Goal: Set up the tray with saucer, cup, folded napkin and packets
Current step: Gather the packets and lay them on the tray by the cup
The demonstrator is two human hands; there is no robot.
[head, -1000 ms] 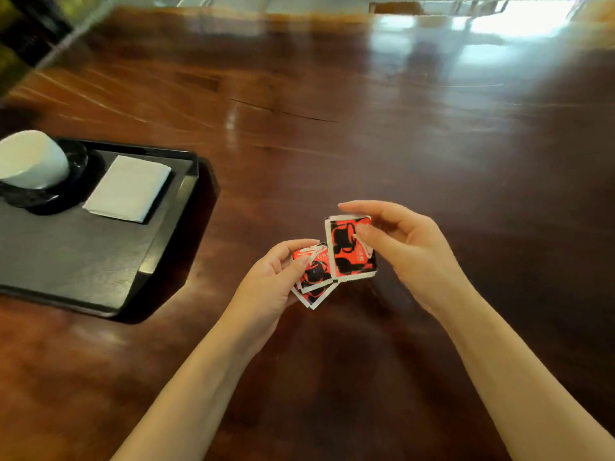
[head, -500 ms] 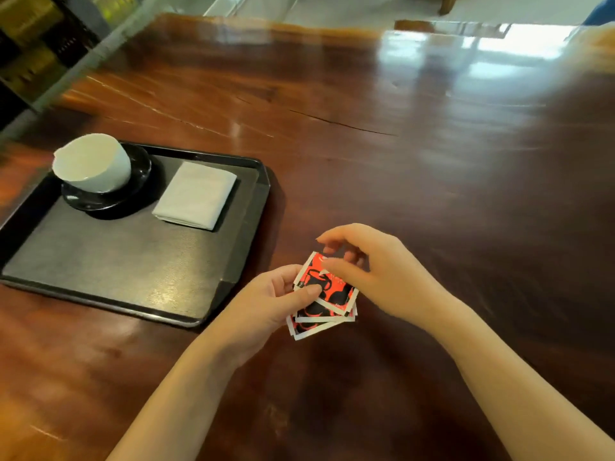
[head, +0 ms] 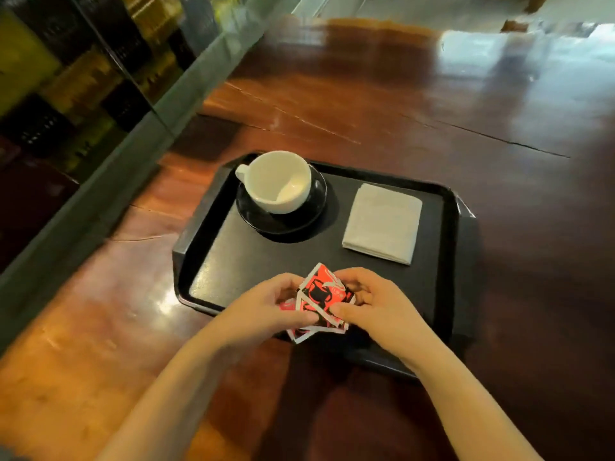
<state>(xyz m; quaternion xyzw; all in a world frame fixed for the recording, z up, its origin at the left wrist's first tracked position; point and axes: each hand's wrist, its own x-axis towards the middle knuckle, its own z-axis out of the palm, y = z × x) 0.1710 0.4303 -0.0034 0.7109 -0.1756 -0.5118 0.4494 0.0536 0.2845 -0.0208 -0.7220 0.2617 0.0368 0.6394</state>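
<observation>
A black tray (head: 233,257) lies on the dark wooden table. On its far left a white cup (head: 276,181) stands on a black saucer (head: 314,207), handle to the left. A folded white napkin (head: 382,222) lies flat on the tray's far right. Over the tray's near edge, my left hand (head: 263,306) and my right hand (head: 376,309) together hold a small stack of red-and-black packets (head: 321,294), fanned slightly. Fingers cover part of the stack.
The wooden table (head: 432,104) stretches far and right, glossy with reflections. A grey ledge (head: 100,181) and a glass wall run along the left edge of the table. The near left part of the tray floor is bare.
Both hands carried the packets from the table right of the tray to above the tray's near edge. The loose packets were gathered into one stack. The view swung toward the tray.
</observation>
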